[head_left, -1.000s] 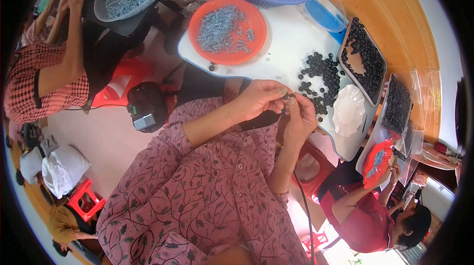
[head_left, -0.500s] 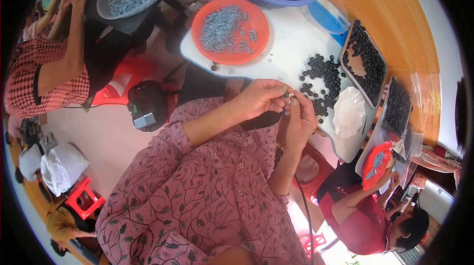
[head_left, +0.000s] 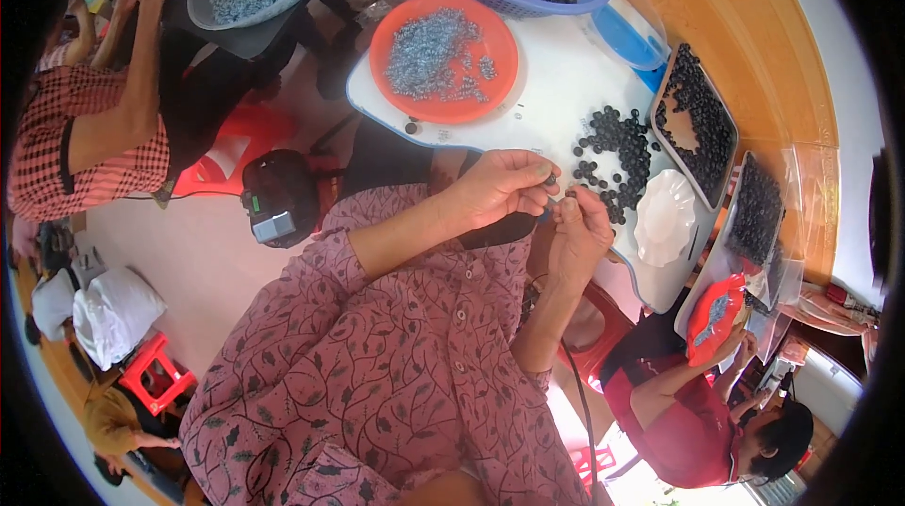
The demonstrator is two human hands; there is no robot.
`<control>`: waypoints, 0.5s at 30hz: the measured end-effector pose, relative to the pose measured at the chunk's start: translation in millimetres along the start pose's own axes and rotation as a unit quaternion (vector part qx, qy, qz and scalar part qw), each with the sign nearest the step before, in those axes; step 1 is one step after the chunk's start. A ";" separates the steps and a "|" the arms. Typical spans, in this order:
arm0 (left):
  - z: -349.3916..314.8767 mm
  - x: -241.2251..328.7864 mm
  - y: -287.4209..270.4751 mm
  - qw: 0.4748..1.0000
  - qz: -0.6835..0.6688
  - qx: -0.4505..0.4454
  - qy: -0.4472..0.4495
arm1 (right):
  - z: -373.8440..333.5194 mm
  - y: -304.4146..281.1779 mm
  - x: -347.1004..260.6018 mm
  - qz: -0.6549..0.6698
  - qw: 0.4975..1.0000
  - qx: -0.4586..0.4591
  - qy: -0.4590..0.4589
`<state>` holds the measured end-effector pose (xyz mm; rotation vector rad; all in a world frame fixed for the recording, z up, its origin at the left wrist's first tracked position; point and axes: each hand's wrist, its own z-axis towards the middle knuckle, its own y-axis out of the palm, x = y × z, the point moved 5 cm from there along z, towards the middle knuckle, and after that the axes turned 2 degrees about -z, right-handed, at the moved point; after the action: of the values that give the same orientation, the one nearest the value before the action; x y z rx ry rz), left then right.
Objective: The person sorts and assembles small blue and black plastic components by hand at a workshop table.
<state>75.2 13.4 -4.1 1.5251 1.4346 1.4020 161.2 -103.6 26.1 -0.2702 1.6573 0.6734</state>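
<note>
My left hand [head_left: 498, 187] is closed in a pinch on a small dark round piece [head_left: 551, 180] at the table's near edge. A short gap to its right, my right hand [head_left: 581, 231] is also pinched, fingertips up, with a tiny dark bit at the tips, too small to name. Just beyond my right hand lie many loose black round pieces [head_left: 617, 143] on the white table [head_left: 547, 63]. Farther off to the left, an orange-red plate [head_left: 504, 82] holds small silvery-blue metal parts [head_left: 434, 49] that look like springs.
A purple basket [head_left: 528, 5] of black pieces stands at the far edge. On the right are a white scalloped dish [head_left: 666, 219] and a tray [head_left: 724, 181] of black pieces. One co-worker in red [head_left: 674, 412] sits at right, another in a checked shirt [head_left: 94, 138] at left.
My hands have come apart: the fingertips were together, and my right hand has drawn slightly down and to the right. My left hand has hardly moved.
</note>
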 end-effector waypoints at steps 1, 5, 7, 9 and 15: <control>0.1 -0.5 -0.5 1.000 0.000 0.006 -0.002 | 0.1 0.2 0.2 0.030 0.999 -0.004 -0.012; -1.7 -0.5 2.1 1.000 0.010 0.000 0.004 | 0.4 -1.8 1.4 -0.001 0.999 0.005 -0.039; -1.5 -1.7 2.0 1.000 0.007 -0.009 0.005 | 1.1 -0.1 1.9 0.001 0.999 -0.007 -0.050; -2.4 -1.5 2.4 1.000 0.015 -0.002 0.009 | 0.6 3.5 0.4 -0.011 0.998 -0.006 -0.057; -2.2 -1.3 1.1 0.999 0.041 0.014 0.021 | -0.1 12.9 -4.2 -0.053 0.995 -0.001 -0.082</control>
<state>73.7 11.5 -3.0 1.5970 1.4367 1.4767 155.1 -94.1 33.7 -0.2945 1.4756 0.6020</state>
